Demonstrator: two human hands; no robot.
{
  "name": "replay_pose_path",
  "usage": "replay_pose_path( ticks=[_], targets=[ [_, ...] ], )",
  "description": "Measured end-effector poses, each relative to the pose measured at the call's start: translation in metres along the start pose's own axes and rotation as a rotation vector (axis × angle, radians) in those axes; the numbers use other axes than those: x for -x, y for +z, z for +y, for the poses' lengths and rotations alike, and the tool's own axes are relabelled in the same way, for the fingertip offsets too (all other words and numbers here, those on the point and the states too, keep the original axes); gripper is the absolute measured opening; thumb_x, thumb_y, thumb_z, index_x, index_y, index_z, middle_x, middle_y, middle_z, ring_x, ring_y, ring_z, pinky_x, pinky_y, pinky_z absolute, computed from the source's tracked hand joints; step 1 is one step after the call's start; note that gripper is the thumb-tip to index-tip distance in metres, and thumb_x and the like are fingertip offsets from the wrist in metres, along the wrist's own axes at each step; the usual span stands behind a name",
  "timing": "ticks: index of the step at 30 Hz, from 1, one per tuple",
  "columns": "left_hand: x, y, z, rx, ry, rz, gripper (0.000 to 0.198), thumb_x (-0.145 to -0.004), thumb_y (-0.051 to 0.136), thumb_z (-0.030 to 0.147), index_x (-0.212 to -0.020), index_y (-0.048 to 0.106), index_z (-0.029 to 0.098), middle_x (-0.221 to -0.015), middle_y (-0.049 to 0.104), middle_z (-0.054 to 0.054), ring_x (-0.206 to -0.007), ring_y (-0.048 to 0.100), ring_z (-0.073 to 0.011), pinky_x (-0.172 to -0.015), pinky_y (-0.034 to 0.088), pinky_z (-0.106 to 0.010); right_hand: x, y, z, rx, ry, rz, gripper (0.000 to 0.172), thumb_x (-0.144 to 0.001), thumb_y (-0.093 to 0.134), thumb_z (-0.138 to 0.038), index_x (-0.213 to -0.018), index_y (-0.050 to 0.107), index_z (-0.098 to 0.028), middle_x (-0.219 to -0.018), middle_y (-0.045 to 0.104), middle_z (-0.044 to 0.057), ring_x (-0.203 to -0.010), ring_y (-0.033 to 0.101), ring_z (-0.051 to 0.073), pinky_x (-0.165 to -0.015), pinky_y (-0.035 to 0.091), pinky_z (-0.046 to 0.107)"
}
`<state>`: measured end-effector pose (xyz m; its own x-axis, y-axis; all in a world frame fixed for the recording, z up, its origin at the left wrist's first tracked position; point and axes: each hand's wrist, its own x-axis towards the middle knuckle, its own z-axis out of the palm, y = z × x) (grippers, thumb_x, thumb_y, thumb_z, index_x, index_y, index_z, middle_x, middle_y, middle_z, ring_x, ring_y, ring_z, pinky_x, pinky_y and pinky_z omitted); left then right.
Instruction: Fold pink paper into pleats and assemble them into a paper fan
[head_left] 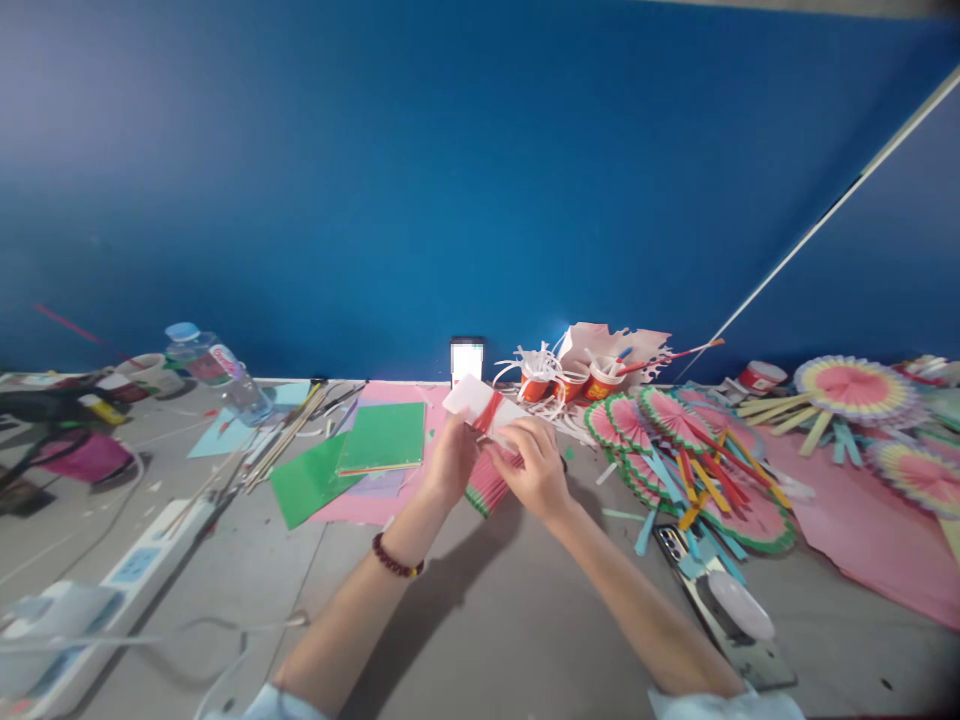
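Observation:
Near the middle of the table, my left hand (pixel 452 462) is closed on a white card (pixel 469 397) with red string (pixel 489 412) wound round it. My right hand (pixel 536 468) meets the card's right side, its fingers bent and pressed together; whatever lies between its fingertips is too small to make out. Just below the card, between my hands, a pleated pink paper piece with a green edge (pixel 486 492) shows, partly hidden by my right hand. A lit phone (pixel 467 358) stands upright behind the card.
Green sheets (pixel 384 437) lie on pink paper at left, near sticks (pixel 285 440) and a tilted bottle (pixel 217 365). Red cups (pixel 604 380) stand behind my right hand. Pleated paper fans (pixel 750 515) and another phone (pixel 720 600) lie right; a power strip (pixel 142 570) is front left.

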<state>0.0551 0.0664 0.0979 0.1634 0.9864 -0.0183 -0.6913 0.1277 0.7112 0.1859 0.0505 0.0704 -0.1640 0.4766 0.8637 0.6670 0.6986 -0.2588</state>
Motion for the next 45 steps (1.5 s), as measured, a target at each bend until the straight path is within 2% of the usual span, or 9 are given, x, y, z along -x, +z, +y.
replay_pose_path(
  ticks=[4, 10, 21, 28, 32, 36, 38, 40, 45],
  targets=[
    [-0.002, -0.003, -0.003, -0.030, 0.005, 0.031, 0.033, -0.070, 0.065, 0.033, -0.099, 0.064, 0.017, -0.088, 0.070, -0.004, -0.075, 0.062, -0.0149, -0.060, 0.045, -0.023, -0.004, 0.000, -0.001, -0.092, 0.139, -0.002, 0.027, -0.082, 0.065, -0.029, -0.107, 0.060, -0.023, -0.092, 0.061, 0.008, -0.085, 0.059, 0.023, -0.077, 0.051, 0.039],
    [0.000, 0.000, -0.004, -0.074, 0.026, 0.100, 0.036, -0.069, 0.068, 0.032, -0.102, 0.062, 0.019, -0.096, 0.069, -0.003, -0.082, 0.062, -0.0146, -0.066, 0.047, -0.024, -0.007, 0.001, 0.006, -0.151, 0.180, 0.059, 0.011, -0.083, 0.065, -0.027, -0.093, 0.067, -0.022, -0.093, 0.064, 0.008, -0.090, 0.061, 0.022, -0.081, 0.052, 0.038],
    [0.003, 0.000, -0.008, -0.122, 0.055, 0.011, 0.040, -0.073, 0.069, 0.037, -0.108, 0.063, 0.018, -0.104, 0.069, -0.008, -0.087, 0.063, -0.0175, -0.077, 0.048, -0.029, -0.010, -0.003, 0.004, -0.165, 0.200, 0.081, 0.013, -0.085, 0.055, -0.016, -0.085, 0.067, -0.022, -0.086, 0.066, 0.006, -0.083, 0.062, 0.019, -0.079, 0.051, 0.036],
    [-0.002, -0.005, -0.007, -0.252, 0.129, 0.136, 0.041, -0.068, 0.074, 0.037, -0.104, 0.066, 0.019, -0.104, 0.069, -0.006, -0.096, 0.064, -0.0203, -0.078, 0.049, -0.027, -0.014, -0.009, 0.009, -0.130, 0.255, 0.110, 0.011, -0.082, 0.052, -0.015, -0.079, 0.061, -0.021, -0.083, 0.064, 0.006, -0.084, 0.061, 0.020, -0.080, 0.050, 0.038],
    [-0.007, -0.011, -0.003, -0.280, 0.143, 0.162, 0.041, -0.064, 0.076, 0.034, -0.101, 0.066, 0.018, -0.101, 0.071, -0.006, -0.097, 0.064, -0.0227, -0.080, 0.050, -0.029, -0.018, -0.016, 0.013, -0.198, 0.335, 0.130, 0.008, -0.083, 0.053, -0.018, -0.078, 0.059, -0.021, -0.081, 0.064, 0.005, -0.078, 0.060, 0.018, -0.073, 0.050, 0.034],
    [-0.009, -0.016, -0.002, -0.302, 0.165, 0.169, 0.042, -0.064, 0.077, 0.033, -0.101, 0.066, 0.016, -0.098, 0.071, -0.007, -0.094, 0.065, -0.0225, -0.079, 0.051, -0.030, -0.018, -0.016, 0.012, -0.241, 0.382, 0.057, 0.006, -0.083, 0.054, -0.019, -0.080, 0.059, -0.020, -0.080, 0.064, 0.004, -0.070, 0.058, 0.016, -0.068, 0.049, 0.031],
    [-0.008, -0.015, -0.003, -0.309, 0.160, 0.174, 0.043, -0.063, 0.078, 0.032, -0.100, 0.067, 0.014, -0.099, 0.071, -0.009, -0.093, 0.066, -0.0227, -0.079, 0.051, -0.031, -0.016, -0.013, 0.011, -0.246, 0.352, -0.023, 0.004, -0.081, 0.058, -0.020, -0.085, 0.060, -0.020, -0.084, 0.064, 0.004, -0.076, 0.059, 0.017, -0.071, 0.049, 0.032],
    [-0.005, -0.011, -0.004, -0.310, 0.147, 0.166, 0.046, -0.061, 0.080, 0.031, -0.101, 0.066, 0.014, -0.101, 0.071, -0.010, -0.093, 0.066, -0.0231, -0.079, 0.051, -0.031, -0.013, -0.008, 0.011, -0.235, 0.319, -0.072, 0.016, -0.077, 0.065, -0.022, -0.092, 0.060, -0.020, -0.093, 0.064, 0.006, -0.087, 0.059, 0.021, -0.076, 0.049, 0.034],
    [0.002, 0.000, -0.004, -0.323, 0.169, 0.147, 0.044, -0.063, 0.079, 0.030, -0.102, 0.064, 0.018, -0.099, 0.070, -0.007, -0.089, 0.066, -0.0200, -0.072, 0.052, -0.027, -0.008, -0.001, 0.015, -0.242, 0.329, -0.059, 0.027, -0.075, 0.069, -0.027, -0.100, 0.059, -0.021, -0.103, 0.061, 0.009, -0.100, 0.057, 0.024, -0.085, 0.047, 0.040]
  ],
)
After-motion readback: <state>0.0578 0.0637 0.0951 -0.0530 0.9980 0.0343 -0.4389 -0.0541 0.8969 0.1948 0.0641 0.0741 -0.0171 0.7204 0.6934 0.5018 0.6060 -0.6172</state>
